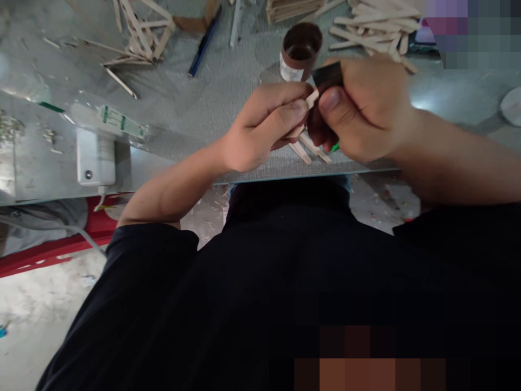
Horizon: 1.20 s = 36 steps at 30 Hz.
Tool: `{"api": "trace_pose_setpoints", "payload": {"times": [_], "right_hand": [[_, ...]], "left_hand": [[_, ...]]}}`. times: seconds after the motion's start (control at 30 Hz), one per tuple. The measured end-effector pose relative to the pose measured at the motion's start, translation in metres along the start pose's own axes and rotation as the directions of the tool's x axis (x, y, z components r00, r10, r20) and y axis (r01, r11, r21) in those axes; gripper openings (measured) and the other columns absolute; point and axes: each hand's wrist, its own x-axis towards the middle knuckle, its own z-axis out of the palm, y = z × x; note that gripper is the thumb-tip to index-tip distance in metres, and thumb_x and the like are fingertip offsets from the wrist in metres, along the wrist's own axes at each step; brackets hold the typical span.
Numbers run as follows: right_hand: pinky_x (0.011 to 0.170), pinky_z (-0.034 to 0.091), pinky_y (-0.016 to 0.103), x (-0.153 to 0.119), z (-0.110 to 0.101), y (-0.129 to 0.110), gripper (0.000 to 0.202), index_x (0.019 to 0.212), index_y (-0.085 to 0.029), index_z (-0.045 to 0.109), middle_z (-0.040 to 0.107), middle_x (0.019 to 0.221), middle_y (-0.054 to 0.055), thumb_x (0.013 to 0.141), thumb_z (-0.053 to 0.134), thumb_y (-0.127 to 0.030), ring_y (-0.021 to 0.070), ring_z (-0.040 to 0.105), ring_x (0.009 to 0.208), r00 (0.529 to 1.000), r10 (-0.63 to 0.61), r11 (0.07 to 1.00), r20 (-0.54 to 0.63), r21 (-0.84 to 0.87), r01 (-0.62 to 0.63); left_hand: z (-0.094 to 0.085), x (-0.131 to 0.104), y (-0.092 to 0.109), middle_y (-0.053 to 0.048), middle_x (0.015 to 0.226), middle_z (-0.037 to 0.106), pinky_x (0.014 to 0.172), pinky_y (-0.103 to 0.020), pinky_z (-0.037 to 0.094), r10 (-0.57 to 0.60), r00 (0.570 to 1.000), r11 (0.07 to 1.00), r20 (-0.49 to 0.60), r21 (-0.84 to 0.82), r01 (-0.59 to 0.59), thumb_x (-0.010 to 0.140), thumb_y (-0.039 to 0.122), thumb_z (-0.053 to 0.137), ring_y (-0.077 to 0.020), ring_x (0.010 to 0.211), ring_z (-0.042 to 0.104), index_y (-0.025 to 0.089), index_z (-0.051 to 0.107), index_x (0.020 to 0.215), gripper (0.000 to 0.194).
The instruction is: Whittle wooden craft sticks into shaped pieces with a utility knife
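Observation:
My left hand is closed, pinching a pale wooden craft stick between thumb and fingers. My right hand is closed on a dark flat piece, with the thumb pressed against it. The stick's end is right beside the dark piece; whether they touch I cannot tell. Just under the hands, loose craft sticks lie near the table's front edge. A bit of something green shows below my right fingers, mostly hidden. Behind the hands stands a brown open cup with a white label.
A heap of craft sticks lies at the back right. Joined sticks stand at the back left, near a blue pen. On the left are a clear plastic bottle and a white box with a cable. The glass table's edge runs below.

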Motion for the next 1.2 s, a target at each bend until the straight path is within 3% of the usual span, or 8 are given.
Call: {"api": "trace_pose_setpoints", "payload": {"times": [0.03,0.17,0.47,0.63,0.83,0.93,1.1,1.2], "right_hand": [[0.057,0.040,0.027,0.000,0.000,0.000,0.036,0.098,-0.021,0.057,0.064,0.066,-0.004,0.121,0.052,-0.048,0.0106,0.059,0.055,1.000,0.009,1.000,0.015,0.014,-0.009],[0.054,0.039,0.024,0.002,-0.001,0.000,0.036,0.100,-0.021,0.054,0.065,0.068,-0.003,0.122,0.049,-0.049,0.0100,0.059,0.056,0.995,0.046,0.998,0.087,0.038,-0.050],[0.051,0.038,0.028,0.001,-0.001,0.000,0.032,0.102,-0.022,0.055,0.066,0.071,-0.002,0.120,0.047,-0.048,0.0102,0.055,0.053,0.994,0.068,0.998,0.085,-0.013,-0.067],[0.049,0.035,0.028,0.000,0.001,-0.004,0.029,0.098,-0.023,0.054,0.063,0.072,-0.003,0.118,0.051,-0.045,0.0107,0.053,0.053,0.993,0.104,0.995,0.057,-0.019,-0.103],[0.051,0.038,0.030,0.001,0.005,-0.008,0.029,0.091,-0.024,0.057,0.065,0.070,-0.002,0.112,0.058,-0.044,0.0144,0.057,0.058,0.986,0.167,0.986,0.020,0.010,-0.167],[0.049,0.037,0.030,0.001,0.006,-0.009,0.024,0.093,-0.024,0.057,0.065,0.068,-0.002,0.111,0.060,-0.040,0.0141,0.054,0.054,0.980,0.200,0.980,0.017,0.000,-0.200],[0.048,0.034,0.029,0.003,0.006,-0.010,0.025,0.087,-0.023,0.058,0.059,0.063,-0.003,0.110,0.057,-0.031,0.0122,0.050,0.050,0.986,0.167,0.986,-0.003,-0.001,-0.167],[0.049,0.035,0.030,0.004,0.006,-0.009,0.021,0.087,-0.022,0.058,0.058,0.063,-0.003,0.108,0.059,-0.028,0.0127,0.050,0.048,0.982,0.191,0.982,0.004,0.007,-0.191]], "left_hand": [[-0.001,0.001,-0.003,0.009,0.052,0.033,0.047,-0.022,0.019,0.058,0.998,0.998,-0.018,-0.032,-0.059,0.110,0.048,0.065,-0.0032,0.041,0.024,0.021,0.049,0.070,0.051],[-0.007,0.004,-0.005,0.007,0.055,0.040,0.047,-0.021,0.021,-0.093,0.995,0.995,0.023,0.042,0.092,0.108,0.047,0.068,-0.0016,0.041,0.028,0.019,0.052,0.068,0.051],[-0.011,0.003,0.003,0.007,0.053,0.036,0.045,-0.021,0.022,-0.134,0.991,0.980,0.005,0.150,0.132,0.109,0.064,0.062,-0.0024,0.040,0.027,0.021,0.049,0.067,0.062],[0.003,0.010,0.011,0.004,0.059,0.045,0.055,-0.027,0.048,-0.212,0.970,0.955,0.114,0.235,0.181,0.108,0.075,0.055,-0.0117,0.053,0.053,0.022,0.055,0.079,0.060],[0.014,0.011,0.020,0.000,0.064,0.053,0.065,-0.033,0.056,-0.178,0.982,0.971,0.069,0.174,0.164,0.109,0.069,0.058,-0.0179,0.068,0.063,0.021,0.062,0.090,0.052],[0.003,0.008,0.022,0.001,0.063,0.051,0.062,-0.031,0.051,-0.186,0.980,0.975,0.063,0.134,0.177,0.111,0.060,0.062,-0.0155,0.064,0.057,0.022,0.061,0.086,0.045],[-0.012,0.006,0.024,0.005,0.058,0.040,0.054,-0.032,0.030,-0.281,0.957,0.950,0.072,0.163,0.267,0.113,0.025,0.058,-0.0108,0.052,0.036,0.025,0.053,0.076,0.038],[-0.012,0.007,0.024,0.006,0.058,0.040,0.056,-0.032,0.029,-0.289,0.956,0.941,0.056,0.200,0.273,0.113,0.016,0.052,-0.0107,0.051,0.034,0.026,0.053,0.077,0.037]]}}
